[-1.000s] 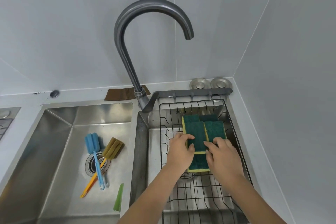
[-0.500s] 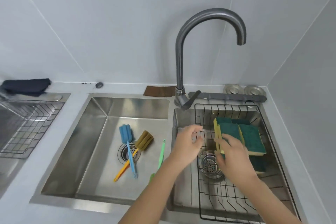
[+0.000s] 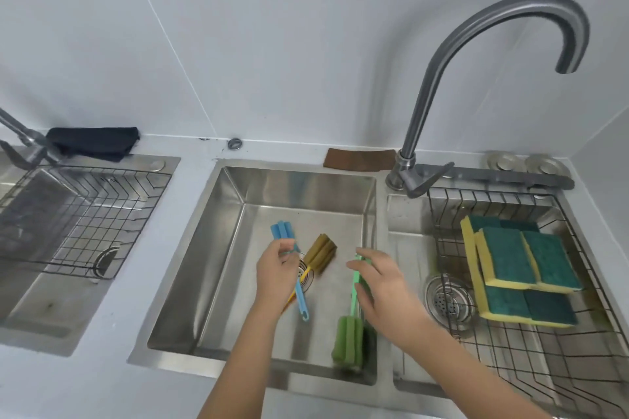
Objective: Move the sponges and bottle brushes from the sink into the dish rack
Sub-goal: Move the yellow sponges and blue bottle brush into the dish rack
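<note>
Three bottle brushes lie in the middle sink basin (image 3: 218, 282). My left hand (image 3: 277, 270) is closed on the stem of the blue bottle brush (image 3: 301, 299), just below its foam head. My right hand (image 3: 383, 282) curls around the handle of the green bottle brush (image 3: 348, 338), whose head points toward me. The olive bottle brush (image 3: 320, 252), with a yellow handle, lies over the drain between my hands. Several green-and-yellow sponges (image 3: 510, 260) are stacked in the wire dish rack (image 3: 493, 192) over the right basin.
A tall curved faucet (image 3: 439, 71) rises between the two basins. A brown pad (image 3: 357, 160) lies behind the sink. Another wire rack (image 3: 85, 211) sits in the left sink, with a black cloth (image 3: 92, 143) behind it. The right basin's drain (image 3: 446, 299) shows under the rack.
Both hands left the sponges in the rack and moved left into the middle basin, onto the blue and green brushes. The view swung left.
</note>
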